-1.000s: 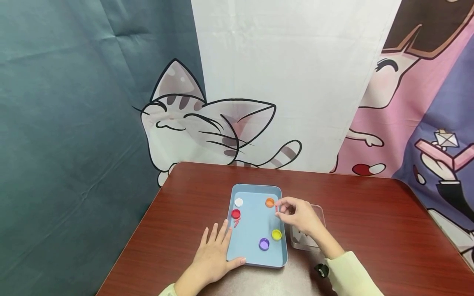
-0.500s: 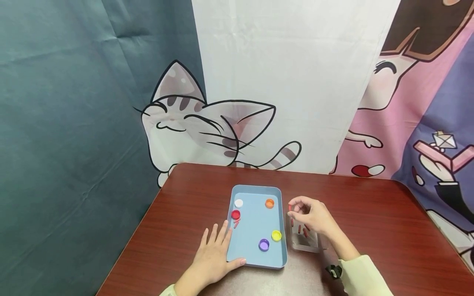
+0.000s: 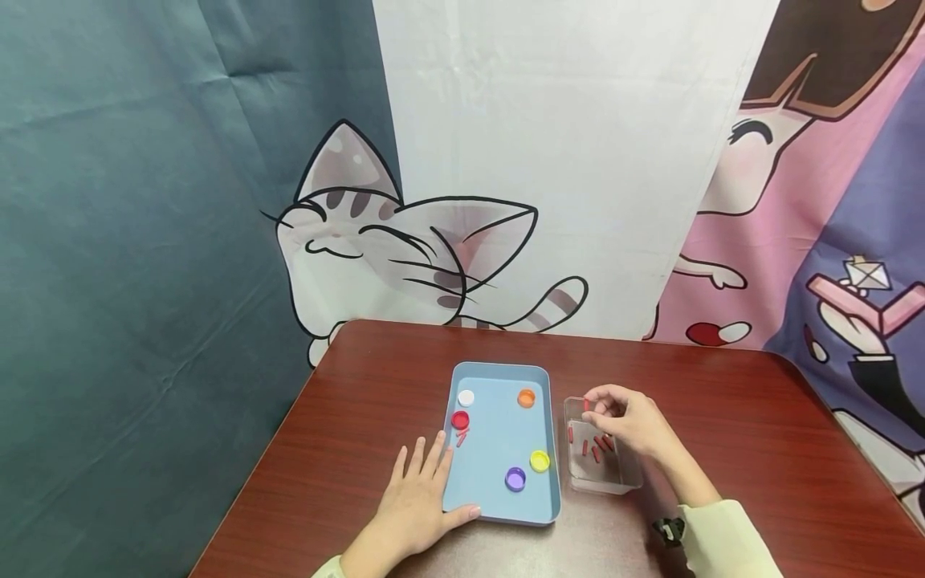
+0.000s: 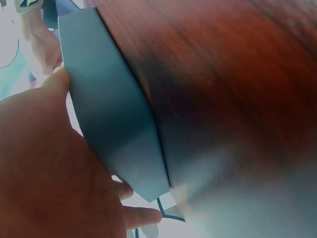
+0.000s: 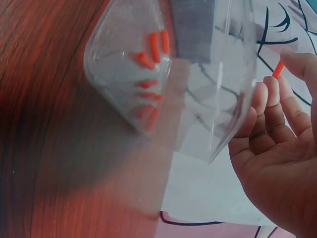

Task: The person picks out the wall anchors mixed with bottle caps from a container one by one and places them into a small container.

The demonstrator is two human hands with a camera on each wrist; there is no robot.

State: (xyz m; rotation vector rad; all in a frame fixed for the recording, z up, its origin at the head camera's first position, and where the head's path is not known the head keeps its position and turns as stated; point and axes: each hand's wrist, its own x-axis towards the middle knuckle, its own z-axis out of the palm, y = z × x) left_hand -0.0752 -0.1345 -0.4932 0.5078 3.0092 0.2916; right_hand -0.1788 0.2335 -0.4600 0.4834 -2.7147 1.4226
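Observation:
Between thumb and index finger, my right hand (image 3: 627, 419) pinches a small red stick (image 5: 279, 68) above the far part of a clear plastic box (image 3: 603, 486). Several similar red sticks (image 3: 596, 454) lie in that box. My left hand (image 3: 413, 498) rests at the near left corner of a blue tray (image 3: 499, 371), fingers straight along its left side and thumb at the near edge. Inside the tray, two red sticks (image 3: 462, 437) lie by a red cap (image 3: 460, 420).
Also in the tray are a white cap (image 3: 466, 397), an orange cap (image 3: 527, 398), a yellow cap (image 3: 539, 461) and a purple cap (image 3: 515, 479). The clear box stands just right of the tray on the brown wooden table (image 3: 730, 417). Printed curtains hang behind.
My right hand has moved right, from the tray's right edge to above the clear box, with a red stick pinched throughout. The left hand has stayed in place.

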